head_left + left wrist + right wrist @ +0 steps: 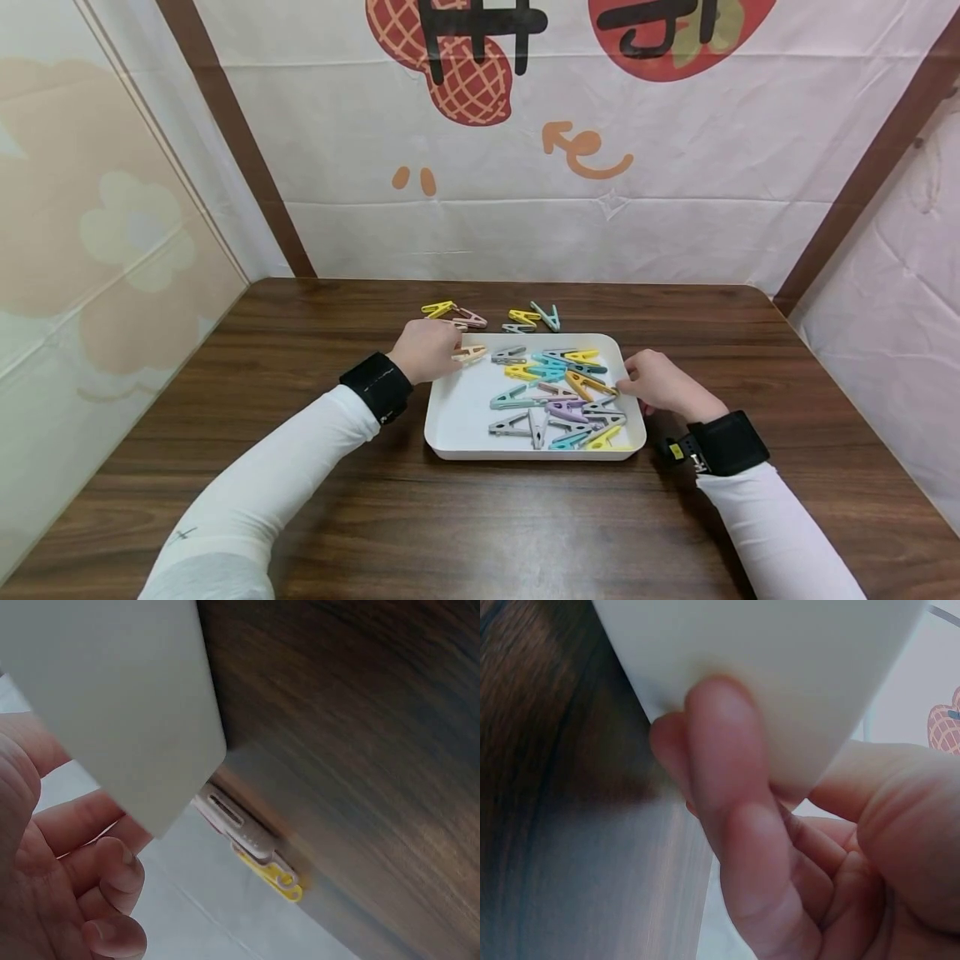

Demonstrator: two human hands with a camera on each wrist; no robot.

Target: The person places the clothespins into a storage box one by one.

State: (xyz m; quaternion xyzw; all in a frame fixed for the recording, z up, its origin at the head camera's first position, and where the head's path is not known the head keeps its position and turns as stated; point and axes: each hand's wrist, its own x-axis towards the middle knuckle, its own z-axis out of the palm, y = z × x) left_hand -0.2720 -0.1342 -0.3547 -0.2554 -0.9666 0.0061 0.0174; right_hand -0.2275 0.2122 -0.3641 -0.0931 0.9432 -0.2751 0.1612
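Observation:
A white tray (465,417) holds several clothespins in yellow, blue, grey, purple, orange and beige. My left hand (429,350) reaches over its far left corner, thumb and index finger at the end of a beige clothespin (470,354) lying inside. The tray wall (142,712) hides those fingertips in the left wrist view; the remaining fingers (120,874) are curled outside. At the right side, my right hand (667,383) grips the tray's edge, its thumb over the rim and fingers (727,750) against the outer wall.
Beyond the tray's far edge lie yellow clothespins (437,309), a pink clothespin (471,317), a light blue clothespin (547,317) and a grey one (517,328). Everything sits on a dark wooden table (360,517). A printed white cloth (675,167) hangs behind it.

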